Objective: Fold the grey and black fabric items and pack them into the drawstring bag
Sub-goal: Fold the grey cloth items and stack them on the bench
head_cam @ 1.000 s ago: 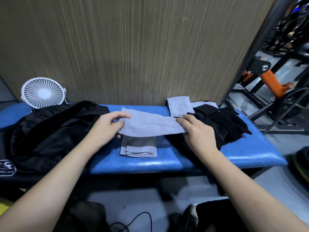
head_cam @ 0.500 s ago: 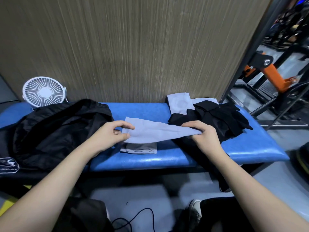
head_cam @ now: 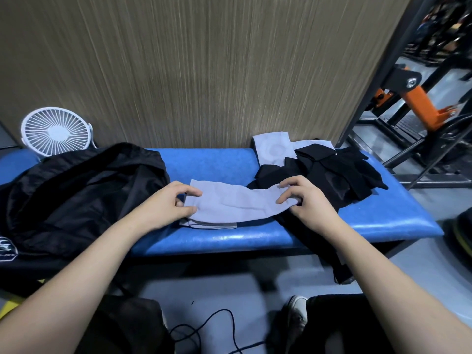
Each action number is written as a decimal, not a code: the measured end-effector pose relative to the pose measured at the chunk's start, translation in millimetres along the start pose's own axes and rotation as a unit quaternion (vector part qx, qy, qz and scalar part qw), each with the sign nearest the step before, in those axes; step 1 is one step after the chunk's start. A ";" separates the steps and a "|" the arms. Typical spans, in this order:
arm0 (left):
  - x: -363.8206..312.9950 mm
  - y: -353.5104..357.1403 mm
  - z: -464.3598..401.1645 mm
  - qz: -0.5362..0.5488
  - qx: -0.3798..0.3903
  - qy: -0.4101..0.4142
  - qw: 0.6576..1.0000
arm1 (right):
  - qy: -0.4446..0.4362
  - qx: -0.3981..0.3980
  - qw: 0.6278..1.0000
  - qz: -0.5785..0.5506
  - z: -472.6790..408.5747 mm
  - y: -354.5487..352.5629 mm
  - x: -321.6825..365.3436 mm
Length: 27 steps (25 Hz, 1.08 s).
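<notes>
Both ends of the long pale grey fabric strip (head_cam: 229,204) are pinched, by the left hand (head_cam: 168,200) and right hand (head_cam: 304,198), above the blue padded desk (head_cam: 255,238). Its edges should be aligned before it is folded onto the folded grey piece (head_cam: 212,224) beneath.

Folded grey piece (head_cam: 212,224) mostly hidden under the light grey strip (head_cam: 229,204). Drawstring bag (head_cam: 76,198) cut off by the left edge, its logo unreadable. Left hand (head_cam: 166,204) covering the strip's end. Black pile (head_cam: 332,175) hanging past the worktop (head_cam: 370,221) edge, its lower end lost in shadow.
</notes>
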<state>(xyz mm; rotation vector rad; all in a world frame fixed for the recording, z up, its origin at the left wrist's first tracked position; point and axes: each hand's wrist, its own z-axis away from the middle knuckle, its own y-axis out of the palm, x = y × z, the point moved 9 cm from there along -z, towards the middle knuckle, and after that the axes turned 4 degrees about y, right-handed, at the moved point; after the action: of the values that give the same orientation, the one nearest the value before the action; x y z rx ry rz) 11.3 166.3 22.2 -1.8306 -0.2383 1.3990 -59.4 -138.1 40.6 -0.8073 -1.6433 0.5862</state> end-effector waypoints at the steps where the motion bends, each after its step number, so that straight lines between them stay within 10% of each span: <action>1: -0.3 0.7 0.7 0.001 0.001 0.005 1.000 | 0.013 -0.009 1.000 0.000 -0.3 -1.5 -2.6; 17: -22.0 17.3 -4.2 -0.131 -0.014 0.100 0.986 | 0.156 -0.007 0.980 -0.126 7.8 2.4 -14.0; 27: 1.4 -3.6 -0.6 -0.038 -0.088 0.006 0.995 | 0.017 -0.054 0.987 -0.153 -6.7 8.5 45.6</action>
<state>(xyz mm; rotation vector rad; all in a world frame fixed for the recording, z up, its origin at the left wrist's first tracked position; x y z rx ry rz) 13.4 169.2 23.7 -1.9506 -0.4327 1.3500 -56.0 -97.9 64.5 -0.6216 -1.7367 0.2687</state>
